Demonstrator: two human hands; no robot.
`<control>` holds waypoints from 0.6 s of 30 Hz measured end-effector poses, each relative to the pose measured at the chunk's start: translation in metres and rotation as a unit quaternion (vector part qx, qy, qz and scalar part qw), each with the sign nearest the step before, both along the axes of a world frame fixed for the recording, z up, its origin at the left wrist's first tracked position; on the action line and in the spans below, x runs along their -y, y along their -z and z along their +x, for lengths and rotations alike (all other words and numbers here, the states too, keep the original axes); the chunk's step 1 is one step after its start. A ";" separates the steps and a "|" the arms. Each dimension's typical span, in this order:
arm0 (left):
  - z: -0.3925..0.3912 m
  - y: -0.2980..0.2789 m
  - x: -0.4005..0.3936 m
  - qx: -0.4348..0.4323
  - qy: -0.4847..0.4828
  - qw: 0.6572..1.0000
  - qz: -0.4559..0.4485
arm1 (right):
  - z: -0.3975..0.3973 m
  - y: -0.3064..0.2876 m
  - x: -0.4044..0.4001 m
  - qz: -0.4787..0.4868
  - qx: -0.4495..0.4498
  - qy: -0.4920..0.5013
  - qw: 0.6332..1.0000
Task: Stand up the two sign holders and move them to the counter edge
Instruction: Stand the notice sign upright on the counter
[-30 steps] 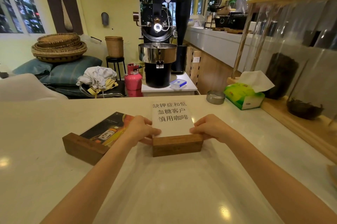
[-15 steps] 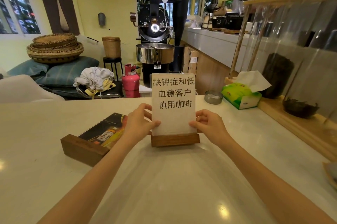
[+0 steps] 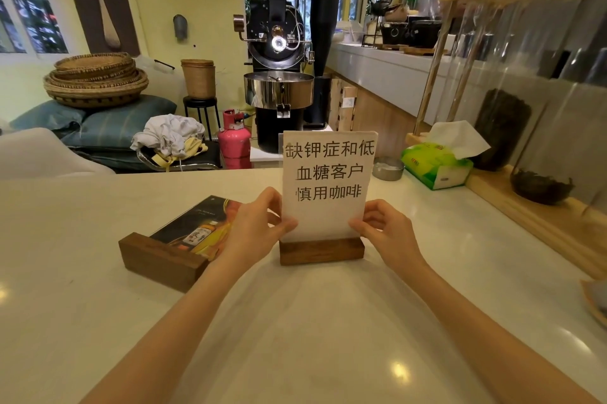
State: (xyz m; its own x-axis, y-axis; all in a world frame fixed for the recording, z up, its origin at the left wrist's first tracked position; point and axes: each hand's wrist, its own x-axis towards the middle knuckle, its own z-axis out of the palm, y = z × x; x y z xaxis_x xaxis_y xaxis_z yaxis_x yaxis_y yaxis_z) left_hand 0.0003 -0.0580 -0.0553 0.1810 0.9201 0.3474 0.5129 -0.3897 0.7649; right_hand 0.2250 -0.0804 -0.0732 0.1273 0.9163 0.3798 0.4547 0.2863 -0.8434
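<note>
The counter (image 3: 98, 272) is broad, pale and glossy, and its far edge runs across the view just behind the upright sign, so the step in hand looks like carrying or sliding this first sign holder out to that edge. To do it well, I would keep the wooden base flat on the counter and push from low down, or lift by the base instead of the thin panel, since the panel sits in a slot and may flex or slip free if pulled alone. It should stop short of the drop-off, with the base wholly supported.

The white sign holder (image 3: 323, 206) stands upright on its dark wooden block, text facing the person, directly between both hands. The left hand (image 3: 253, 229) pinches the panel's left edge, thumb in front and fingers behind. The right hand (image 3: 384, 232) grips the right edge low down in the same way, just above the base.

The second sign holder (image 3: 177, 246) lies flat, picture up, just left of the left hand and partly hidden under the wrist; it is not yet stood up.

A tissue box (image 3: 437, 167) sits well to the right.
</note>
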 end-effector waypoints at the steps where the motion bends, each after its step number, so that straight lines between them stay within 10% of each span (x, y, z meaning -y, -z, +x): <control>1: 0.000 0.000 0.001 -0.005 0.004 1.000 0.004 | 0.000 0.001 0.002 -0.001 -0.001 0.000 1.000; 18: -0.001 -0.001 0.015 -0.052 0.020 0.998 -0.015 | -0.013 -0.005 0.021 0.049 -0.004 0.125 0.991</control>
State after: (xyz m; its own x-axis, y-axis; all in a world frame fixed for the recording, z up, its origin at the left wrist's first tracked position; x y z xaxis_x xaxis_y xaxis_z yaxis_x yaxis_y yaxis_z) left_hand -0.0011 -0.0731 -0.0547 0.2516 0.9212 0.2968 0.5753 -0.3889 0.7195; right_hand 0.2117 -0.1015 -0.0679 0.3493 0.8146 0.4631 0.5155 0.2456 -0.8209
